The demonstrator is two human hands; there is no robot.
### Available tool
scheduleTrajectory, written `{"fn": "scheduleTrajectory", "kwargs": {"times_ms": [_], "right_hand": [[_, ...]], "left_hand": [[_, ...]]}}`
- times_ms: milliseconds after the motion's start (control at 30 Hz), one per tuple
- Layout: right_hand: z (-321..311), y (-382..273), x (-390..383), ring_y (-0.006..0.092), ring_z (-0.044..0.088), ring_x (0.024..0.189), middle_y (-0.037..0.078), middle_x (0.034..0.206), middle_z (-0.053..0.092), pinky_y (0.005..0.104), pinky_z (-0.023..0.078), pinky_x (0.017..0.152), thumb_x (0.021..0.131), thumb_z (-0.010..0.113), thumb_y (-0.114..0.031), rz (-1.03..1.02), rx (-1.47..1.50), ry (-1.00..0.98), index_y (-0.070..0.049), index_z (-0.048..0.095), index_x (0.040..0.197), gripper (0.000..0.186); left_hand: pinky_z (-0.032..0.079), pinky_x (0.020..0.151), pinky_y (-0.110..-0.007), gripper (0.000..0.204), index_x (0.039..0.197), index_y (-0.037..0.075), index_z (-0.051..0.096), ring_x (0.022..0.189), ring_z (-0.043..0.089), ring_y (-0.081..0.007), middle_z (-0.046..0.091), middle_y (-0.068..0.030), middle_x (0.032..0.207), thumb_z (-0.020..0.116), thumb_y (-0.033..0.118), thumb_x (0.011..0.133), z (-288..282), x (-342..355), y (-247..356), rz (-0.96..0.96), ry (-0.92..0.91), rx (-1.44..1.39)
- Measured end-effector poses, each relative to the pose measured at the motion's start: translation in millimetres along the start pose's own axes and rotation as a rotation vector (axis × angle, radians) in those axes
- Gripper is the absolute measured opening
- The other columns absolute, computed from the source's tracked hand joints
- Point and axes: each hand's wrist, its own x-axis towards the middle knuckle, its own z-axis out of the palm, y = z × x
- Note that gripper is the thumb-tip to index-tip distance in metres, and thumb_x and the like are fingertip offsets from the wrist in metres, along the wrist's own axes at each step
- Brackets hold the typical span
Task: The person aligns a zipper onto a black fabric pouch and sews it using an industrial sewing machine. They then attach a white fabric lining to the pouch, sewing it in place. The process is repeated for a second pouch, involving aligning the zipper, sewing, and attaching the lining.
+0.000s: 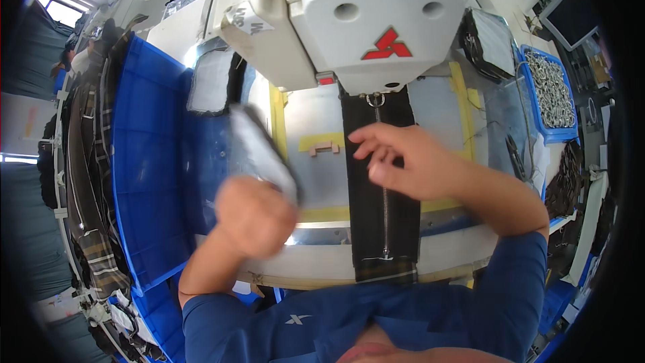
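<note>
Zip strip (385,222) mid-frame, running down from the machine (383,17). Right hand (416,161) loosely spread over it, contact unclear; left hand (255,215), blurred, looks clenched on white patch (259,149), left of centre. Strip likely light, floppy, zip stiffer; hold side edges.

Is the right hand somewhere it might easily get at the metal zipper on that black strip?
Probably yes: the right hand is over the black strip, loosely curled and apparently empty, and a long stretch of the metal zipper lies uncovered beside it.
</note>
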Motion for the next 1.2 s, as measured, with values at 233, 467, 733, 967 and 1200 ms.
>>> {"fn": "scheduleTrajectory", "kwargs": {"times_ms": [233,467,733,967,1200], "right_hand": [[-14.0,-2.9,-0.3,0.0281,0.072,0.109,0.018,0.119,0.074,0.0399,0.055,0.092,0.093,0.076,-0.009,0.055,-0.043,0.175,-0.002,0.054,0.139,0.051],[-15.7,-5.4,-13.8,0.0409,0.071,0.101,0.018,0.111,0.072,0.046,0.056,0.085,0.091,0.076,-0.006,-0.2,-0.279,0.324,-0.006,0.056,0.122,0.037],[-18.7,26.2,0.8,0.0335,0.068,0.09,0.011,0.1,0.068,0.0437,0.056,0.076,0.088,0.077,-0.006,-0.499,-0.68,0.549,-0.004,0.066,0.098,0.015],[-20.5,26.0,-1.7,0.0315,0.069,0.078,0.012,0.102,0.072,0.0395,0.056,0.068,0.08,0.082,-0.001,-0.662,-0.875,0.544,-0.003,0.071,0.096,0.02],[-14.0,27.8,1.0,0.0293,0.067,0.073,0.01,0.092,0.07,0.0388,0.054,0.064,0.08,0.085,-0.006,-0.555,-0.668,0.543,-0.004,0.072,0.096,0.021]], "left_hand": [[0.05,0.087,-0.044,0.052,0.104,0.009,0.068,0.099,0.065,-0.0278,0.066,-0.0094,0.106,0.081,0.056,0.086,59.8,39.7,22.3,-0.048,-0.139,-0.338],[0.058,0.073,-0.036,0.034,0.111,0.002,0.074,0.088,0.072,-0.0288,0.074,-0.0148,0.11,0.088,0.001,0.08,95.1,70.9,-9.6,-0.398,0.015,-0.5],[0.059,0.069,-0.035,0.025,0.097,0.0,0.078,0.083,0.072,-0.0286,0.076,-0.0151,0.104,0.083,-0.009,0.075,112.7,54.3,-31.2,-0.26,0.103,-0.313],[0.055,0.066,-0.032,0.027,0.104,-0.003,0.073,0.079,0.07,-0.0266,0.076,-0.016,0.104,0.078,-0.013,0.079,114.9,50.8,-26.6,-0.285,0.119,-0.472],[0.051,0.067,-0.029,0.024,0.11,-0.001,0.072,0.079,0.065,-0.0155,0.073,-0.0117,0.107,0.072,-0.011,0.088,110.2,50.7,-26.5,-0.594,-0.109,-0.846]]}}
